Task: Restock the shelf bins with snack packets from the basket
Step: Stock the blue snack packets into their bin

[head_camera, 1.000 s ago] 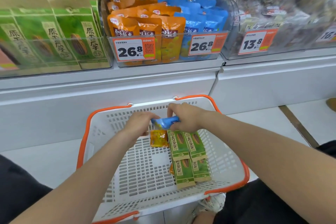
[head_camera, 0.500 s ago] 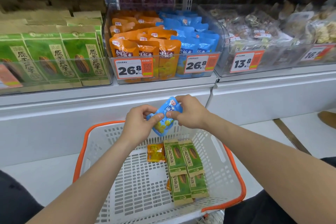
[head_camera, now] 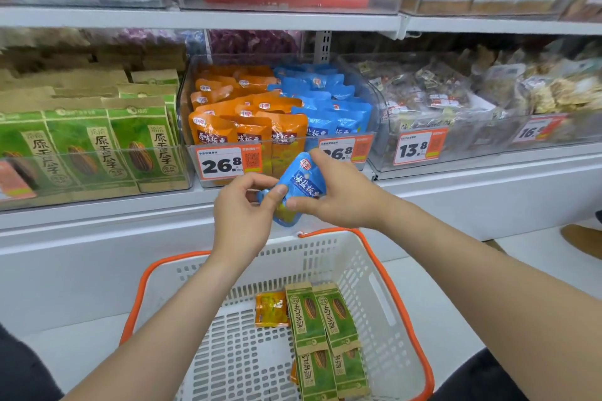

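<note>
1. The left hand [head_camera: 242, 205] and the right hand [head_camera: 338, 195] both pinch one blue packet [head_camera: 301, 187].
2. The packet is up in the air, above the basket [head_camera: 387, 299], in front of the shelf bin [head_camera: 374, 107] with blue packets.
3. Green packets [head_camera: 322, 319] lie in the basket.

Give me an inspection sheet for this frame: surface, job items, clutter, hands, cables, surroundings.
Surface: white shelf ledge carrying clear bins.
Job's things: blue packet held in the air above the basket. The basket holds green packets and one orange packet. The centre bin has orange stock on the left and blue stock on the right.
Clutter: nothing seen.
Grippers: left hand pinches the blue packet's lower left; right hand grips its right side.
Cables: nothing seen.
Surroundings: green shelf packs at left, clear-wrapped snacks at right, price tag on the bin front, another shelf above.
</note>
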{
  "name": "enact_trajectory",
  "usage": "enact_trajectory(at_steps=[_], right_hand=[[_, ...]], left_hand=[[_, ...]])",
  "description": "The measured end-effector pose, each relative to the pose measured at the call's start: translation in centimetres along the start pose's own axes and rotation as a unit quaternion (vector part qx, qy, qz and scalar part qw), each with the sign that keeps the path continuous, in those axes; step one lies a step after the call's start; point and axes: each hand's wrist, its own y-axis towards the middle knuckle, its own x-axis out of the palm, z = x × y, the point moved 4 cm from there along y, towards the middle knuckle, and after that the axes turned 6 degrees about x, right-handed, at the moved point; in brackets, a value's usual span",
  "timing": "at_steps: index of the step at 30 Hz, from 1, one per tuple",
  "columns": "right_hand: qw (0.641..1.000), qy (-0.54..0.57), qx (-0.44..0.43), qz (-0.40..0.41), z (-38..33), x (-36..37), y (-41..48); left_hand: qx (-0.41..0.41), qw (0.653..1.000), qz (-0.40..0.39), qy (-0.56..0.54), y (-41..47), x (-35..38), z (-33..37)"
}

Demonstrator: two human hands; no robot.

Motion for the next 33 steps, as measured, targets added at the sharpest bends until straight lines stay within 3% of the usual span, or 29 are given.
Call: enact_trajectory(at_steps=[7,12,17,21,25,33], right_hand=[[0.995,-0.037,-0.043,0.078,-1.3,-6.0,0.2],[0.973,-0.129,-0.083,0.174,-2.4,-10.2,0.6],[0.959,-0.119,-0.082,0.244,-1.0,-13.7,1.2],[0.967,-0.096,-0.079,0.224,0.4,-14.4,2.1],[0.984,-0.077,-0.051,0.151,2.0,-14.4,3.5],[0.986,-0.152,0.019,0.07,3.4,-15.1,5.5]], left_hand=[[0.144,0.987,-0.024,0.065,1.2,1.5,4.6],[0.231,0.952,-0.057,0.191,2.6,3.4,7.1],[0.262,0.93,-0.045,0.255,5.0,5.1,9.4],[0.253,0.92,-0.05,0.295,6.7,6.4,9.8],[0.221,0.902,-0.065,0.366,7.6,7.4,9.4],[0.212,0.868,-0.079,0.441,7.9,8.0,8.8]])
